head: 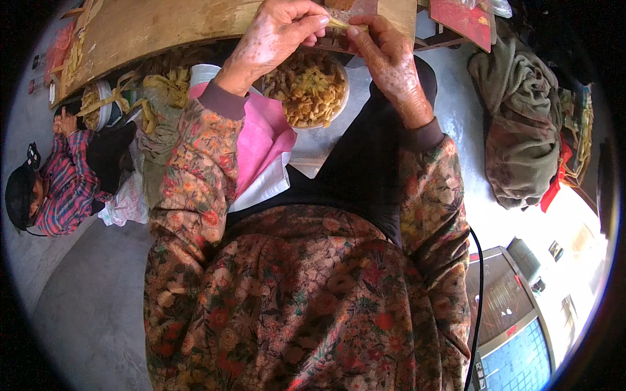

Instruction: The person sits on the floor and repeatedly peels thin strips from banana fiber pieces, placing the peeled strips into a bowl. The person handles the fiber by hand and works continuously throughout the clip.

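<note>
My left hand [276, 41] pinches one end of a short yellowish strip [337, 23], which looks like dried or pickled vegetable. The other end is between the thumb and finger of my right hand [389, 58]. Both hands are raised at the near edge of a wooden table [190, 19]. Below them, a round tub [346, 100] holds a heap of small yellow-brown folded pieces [313, 90]. A pink cloth [264, 132] with a white border covers my left thigh.
Long yellowish strips [168, 88] lie in a pile at left, near a white bucket [104, 105]. Another person [68, 176] in a plaid shirt sits beyond. A grey-green cloth bundle [521, 122] and a red-topped stool or small table [462, 22] are at right.
</note>
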Motion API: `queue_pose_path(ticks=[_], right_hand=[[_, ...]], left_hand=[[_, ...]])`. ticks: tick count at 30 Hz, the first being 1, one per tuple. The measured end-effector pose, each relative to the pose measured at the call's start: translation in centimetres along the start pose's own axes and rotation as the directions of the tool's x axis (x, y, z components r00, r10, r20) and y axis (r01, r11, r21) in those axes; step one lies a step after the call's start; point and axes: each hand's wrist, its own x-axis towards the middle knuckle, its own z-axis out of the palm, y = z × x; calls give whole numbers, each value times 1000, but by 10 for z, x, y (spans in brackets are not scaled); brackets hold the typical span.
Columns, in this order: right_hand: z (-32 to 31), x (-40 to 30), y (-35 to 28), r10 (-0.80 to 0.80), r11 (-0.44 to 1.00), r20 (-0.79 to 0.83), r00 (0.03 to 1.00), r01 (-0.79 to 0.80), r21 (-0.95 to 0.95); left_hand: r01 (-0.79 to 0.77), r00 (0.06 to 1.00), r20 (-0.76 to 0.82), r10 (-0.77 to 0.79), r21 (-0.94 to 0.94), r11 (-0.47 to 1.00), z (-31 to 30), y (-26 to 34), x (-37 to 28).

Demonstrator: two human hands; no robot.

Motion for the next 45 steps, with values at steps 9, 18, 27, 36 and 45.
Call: queue_pose_path(ticks=[9,18,27,36,45], right_hand=[[-9,6,-6,36,999,47,998,-37,18],[-9,7,-4,32,997,49,998,-36,65],[-8,7,3,28,995,13,1000,-29,97],[-13,-25,-1,240,969,36,970,-237,-76],[18,-90,20,303,953,149,941,-300,-44]], left_hand=[[-11,1000,-14,11,-17,1000,1,-5,8],[10,997,-79,-13,-37,999,3,-9,8],[-61,991,-120,62,12,998,10,-11,9],[10,974,-225,11,90,996,8,-17,-24],[-134,974,-165,158,147,980,26,42,-18]])
